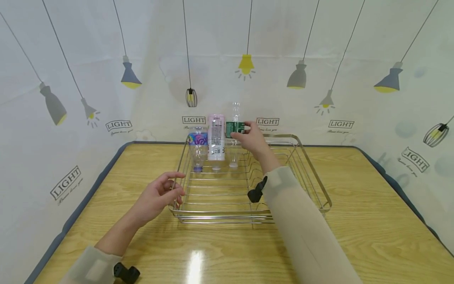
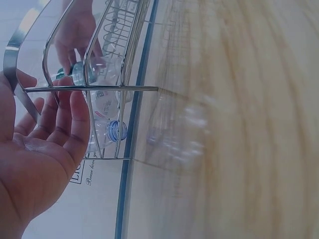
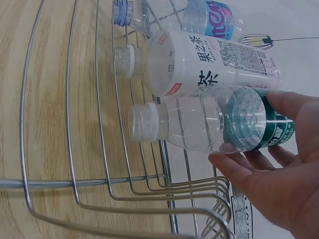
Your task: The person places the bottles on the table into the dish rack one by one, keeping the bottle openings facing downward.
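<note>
A clear plastic bottle with a green label (image 1: 235,129) stands upside down at the back of the wire dish rack (image 1: 213,213). My right hand (image 1: 252,138) grips it round the label, thumb on one side and fingers on the other. To its left is an upside-down bottle with a white and pink label (image 3: 219,62). Further left, another upturned bottle (image 1: 198,148) has a blue and purple label and a blue cap (image 2: 117,130). My left hand (image 1: 157,195) is at the rack's left front corner, fingers loosely bent near the rim; nothing is held in it.
The rack has a raised metal rim and bent wire dividers (image 1: 255,173) in its middle and right part. It stands on a wood-grain table (image 1: 365,197). Behind the table hangs a pale cloth (image 1: 220,71) printed with lamps.
</note>
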{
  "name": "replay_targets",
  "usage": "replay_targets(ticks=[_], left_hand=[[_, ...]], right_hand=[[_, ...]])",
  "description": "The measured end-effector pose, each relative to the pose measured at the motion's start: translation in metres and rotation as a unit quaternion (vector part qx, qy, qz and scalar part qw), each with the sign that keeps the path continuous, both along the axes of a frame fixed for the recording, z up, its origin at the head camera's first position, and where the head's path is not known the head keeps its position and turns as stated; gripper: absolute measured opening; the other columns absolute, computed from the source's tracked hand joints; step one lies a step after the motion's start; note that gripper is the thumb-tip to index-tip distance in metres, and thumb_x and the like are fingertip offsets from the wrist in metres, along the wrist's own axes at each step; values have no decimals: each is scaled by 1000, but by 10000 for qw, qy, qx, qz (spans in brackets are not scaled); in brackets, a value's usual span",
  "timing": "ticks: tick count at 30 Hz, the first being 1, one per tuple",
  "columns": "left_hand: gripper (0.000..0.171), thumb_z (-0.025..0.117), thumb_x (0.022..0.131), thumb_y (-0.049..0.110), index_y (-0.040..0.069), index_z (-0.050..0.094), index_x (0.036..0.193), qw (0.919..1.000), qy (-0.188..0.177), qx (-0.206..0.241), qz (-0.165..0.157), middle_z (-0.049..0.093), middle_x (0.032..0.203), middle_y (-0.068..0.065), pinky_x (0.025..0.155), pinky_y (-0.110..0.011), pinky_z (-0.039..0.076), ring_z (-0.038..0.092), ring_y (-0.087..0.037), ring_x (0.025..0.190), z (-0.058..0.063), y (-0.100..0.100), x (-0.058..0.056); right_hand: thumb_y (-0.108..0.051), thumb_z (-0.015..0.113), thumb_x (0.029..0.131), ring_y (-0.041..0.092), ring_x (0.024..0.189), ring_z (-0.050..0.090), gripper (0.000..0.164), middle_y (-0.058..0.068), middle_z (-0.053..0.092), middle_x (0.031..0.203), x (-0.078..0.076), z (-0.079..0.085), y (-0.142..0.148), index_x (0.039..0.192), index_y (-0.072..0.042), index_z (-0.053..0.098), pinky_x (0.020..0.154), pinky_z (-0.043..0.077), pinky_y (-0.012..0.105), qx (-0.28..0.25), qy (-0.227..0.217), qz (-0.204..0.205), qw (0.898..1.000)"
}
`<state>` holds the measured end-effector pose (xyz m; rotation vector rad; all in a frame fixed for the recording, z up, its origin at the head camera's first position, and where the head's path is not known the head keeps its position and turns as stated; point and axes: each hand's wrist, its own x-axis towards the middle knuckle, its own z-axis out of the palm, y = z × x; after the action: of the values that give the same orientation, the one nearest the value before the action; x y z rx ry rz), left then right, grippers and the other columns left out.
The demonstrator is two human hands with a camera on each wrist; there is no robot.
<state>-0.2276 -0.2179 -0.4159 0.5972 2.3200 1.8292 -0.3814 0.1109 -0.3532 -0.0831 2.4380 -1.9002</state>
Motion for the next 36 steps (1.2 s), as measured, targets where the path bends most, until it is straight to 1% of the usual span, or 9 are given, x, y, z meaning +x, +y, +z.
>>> replay_targets(ticks=[3,6,8,12,15,19,22,28,36], left_hand=[[47,61,111,9,-4,48,154,10000,7,-11,-3,71,108,-17,78,-32,65,73,-17,88,0,0,0],[45,61,111,10,-1,49,153,10000,-17,-31,5,71,108,-20,77,-31,65,73,-17,88,0,1,-1],[44,62,111,11,1,50,153,10000,-42,-39,27,71,108,-21,77,-31,65,73,-17,88,1,1,0],[46,62,112,12,0,49,154,10000,-65,-51,45,71,108,-21,78,-31,64,73,-17,89,1,1,0],[47,62,111,11,-2,48,155,9999,-67,-77,56,71,108,-21,77,-31,64,73,-16,89,0,1,0],[47,62,111,11,1,49,155,9999,-78,-83,81,70,109,-22,78,-30,64,73,-15,89,-1,2,-1],[46,62,111,11,2,50,154,9999,-69,-81,78,70,109,-23,78,-30,64,73,-15,89,-2,1,-2],[45,62,112,11,4,50,154,9999,-66,-79,55,69,110,-26,78,-30,64,73,-16,89,-3,2,-2],[48,61,112,10,-1,48,156,9999,-46,-135,67,70,110,-25,77,-30,64,73,-16,88,-2,2,-2]], right_hand=[[-25,75,105,37,134,62,83,23,55,155,0,0,0,171,-9,26,114,54,51,116,-73,23,9999],[-26,75,105,37,136,61,84,23,54,158,1,0,0,171,-10,26,115,54,51,252,-148,30,9996],[-27,75,106,37,137,61,84,23,53,159,2,0,0,171,-10,25,115,54,52,294,-196,42,9994],[-28,75,106,38,139,60,85,23,52,161,3,1,-1,172,-10,24,118,52,53,380,-245,38,9990],[-27,75,106,39,141,59,84,24,51,161,4,1,-1,172,-9,25,121,50,54,424,-233,40,9988],[-23,74,106,41,143,58,83,25,50,163,5,2,-1,172,-9,25,124,47,56,433,-228,35,9988],[-22,74,106,41,143,58,84,25,49,164,6,3,-1,173,-10,24,124,46,57,453,-227,13,9987],[-20,74,106,41,141,60,87,24,52,162,5,2,-1,175,-17,21,122,48,57,439,-104,-23,9990],[-20,73,107,40,140,61,86,24,52,161,5,1,-1,175,-19,20,122,49,56,439,-63,-20,9990]])
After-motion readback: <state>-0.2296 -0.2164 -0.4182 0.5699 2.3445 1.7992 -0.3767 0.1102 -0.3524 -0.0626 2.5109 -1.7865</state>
